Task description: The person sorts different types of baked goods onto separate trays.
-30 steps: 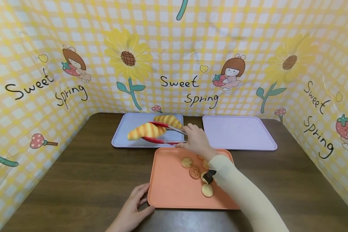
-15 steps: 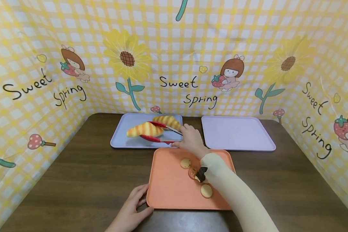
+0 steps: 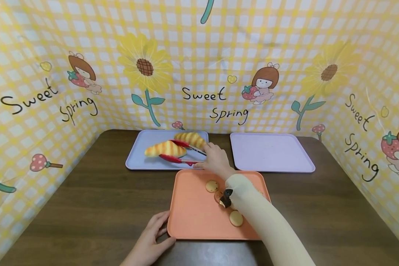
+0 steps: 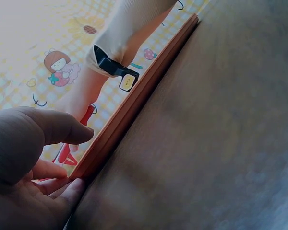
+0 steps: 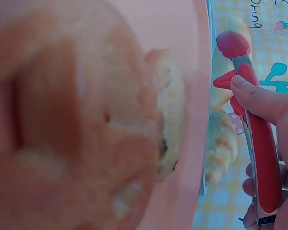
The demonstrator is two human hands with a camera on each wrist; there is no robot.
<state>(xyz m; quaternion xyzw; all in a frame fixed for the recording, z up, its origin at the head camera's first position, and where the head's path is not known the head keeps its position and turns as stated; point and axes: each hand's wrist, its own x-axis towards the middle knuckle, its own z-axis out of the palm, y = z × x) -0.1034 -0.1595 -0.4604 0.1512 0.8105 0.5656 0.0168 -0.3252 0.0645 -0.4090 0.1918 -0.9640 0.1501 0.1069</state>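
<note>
My right hand [image 3: 214, 159] holds a pair of red-tipped tongs [image 5: 263, 163], fingers wrapped round the red handle in the right wrist view. The tong tips stand on either side of a striped croissant [image 3: 165, 149] on the blue tray [image 3: 136, 162]; whether they press on it, I cannot tell. A second croissant [image 3: 190, 140] lies behind it, partly hidden by the tongs. At the front left corner of the orange tray [image 3: 189, 221], my left hand [image 3: 151, 236] rests against the edge. In the left wrist view its fingers touch the tray's corner, with the thumb extended apart from them.
Several cookies [image 3: 236, 218] lie on the orange tray, some hidden under my right sleeve [image 3: 252, 201]. A lilac tray [image 3: 272, 151] stands at the back right. A checked cloth [image 3: 199, 66] rises behind the dark wooden table [image 3: 96, 207].
The croissant between the tongs has come down onto the blue tray. My right hand and sleeve have shifted slightly left, covering different cookies. The left hand stays at the orange tray's corner.
</note>
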